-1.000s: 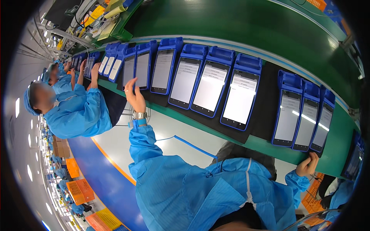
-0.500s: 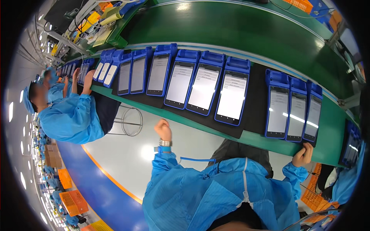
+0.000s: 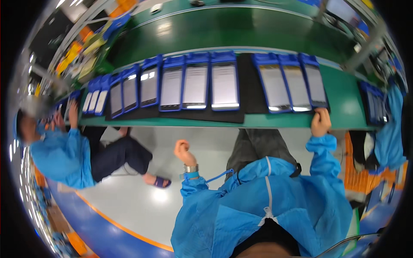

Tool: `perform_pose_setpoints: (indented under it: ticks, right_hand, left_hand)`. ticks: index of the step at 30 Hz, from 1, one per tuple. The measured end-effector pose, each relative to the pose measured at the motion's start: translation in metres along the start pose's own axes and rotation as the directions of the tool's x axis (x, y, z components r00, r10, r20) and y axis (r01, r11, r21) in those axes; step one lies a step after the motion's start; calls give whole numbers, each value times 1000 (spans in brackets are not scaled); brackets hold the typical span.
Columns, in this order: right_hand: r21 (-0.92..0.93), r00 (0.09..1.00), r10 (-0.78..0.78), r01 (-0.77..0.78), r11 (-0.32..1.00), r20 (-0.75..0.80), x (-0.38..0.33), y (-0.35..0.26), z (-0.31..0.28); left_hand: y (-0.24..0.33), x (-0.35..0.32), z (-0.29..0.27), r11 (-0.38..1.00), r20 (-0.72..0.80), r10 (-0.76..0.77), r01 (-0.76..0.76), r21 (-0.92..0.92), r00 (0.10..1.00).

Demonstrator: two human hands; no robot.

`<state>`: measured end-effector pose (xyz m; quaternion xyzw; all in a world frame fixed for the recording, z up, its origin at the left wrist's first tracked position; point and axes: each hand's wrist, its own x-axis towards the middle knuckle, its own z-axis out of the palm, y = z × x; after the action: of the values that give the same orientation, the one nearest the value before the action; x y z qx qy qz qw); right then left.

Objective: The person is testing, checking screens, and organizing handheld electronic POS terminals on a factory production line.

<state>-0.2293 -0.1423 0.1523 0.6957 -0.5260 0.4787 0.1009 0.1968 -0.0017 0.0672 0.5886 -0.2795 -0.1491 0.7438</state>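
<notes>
Left hand point(image 3: 184, 151) curled in, nothing visible in it — apart from the tabletop point(image 3: 344, 96). Right hand point(image 3: 321, 122) at the edge, fingers bent, can't tell if gripping — blue-framed terminal point(image 3: 315, 84) just beyond it, other terminals point(image 3: 225, 86) lined up leftward.

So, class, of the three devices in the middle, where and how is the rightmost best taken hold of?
Probably take the device by its long right edge, toward the person's end, coming from the right: it lies screen up, with bare black mat on that side, while its left neighbour sits close.
</notes>
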Motion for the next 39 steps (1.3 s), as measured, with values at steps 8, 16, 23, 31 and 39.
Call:
perform_pose_setpoints:
  ticks: [8, 16, 23, 31, 39]
  right_hand:
    - [-79, 979, 172, -181, 980, -110, 5, 29, -28]
    - [-95, 668, 676, -686, 721, 311, 28, 112, -18]
    - [245, 311, 623, -950, 192, 717, 63, 101, -20]
    - [378, 390, 594, -913, 152, 704, 73, 147, -57]
    - [85, 384, 879, -923, 375, 283, 70, 279, -141]
  left_hand:
    - [30, -17, 15, 977, 77, 133, -144, 156, 988]
    - [96, -49, 155, 653, 794, 455, -757, 10, 402]
    - [99, -43, 199, 516, 915, 231, -839, 173, 331]
    - [98, -71, 242, 450, 880, 126, -817, 361, 458]
    - [87, -156, 361, 529, 964, 211, -848, 29, 165]
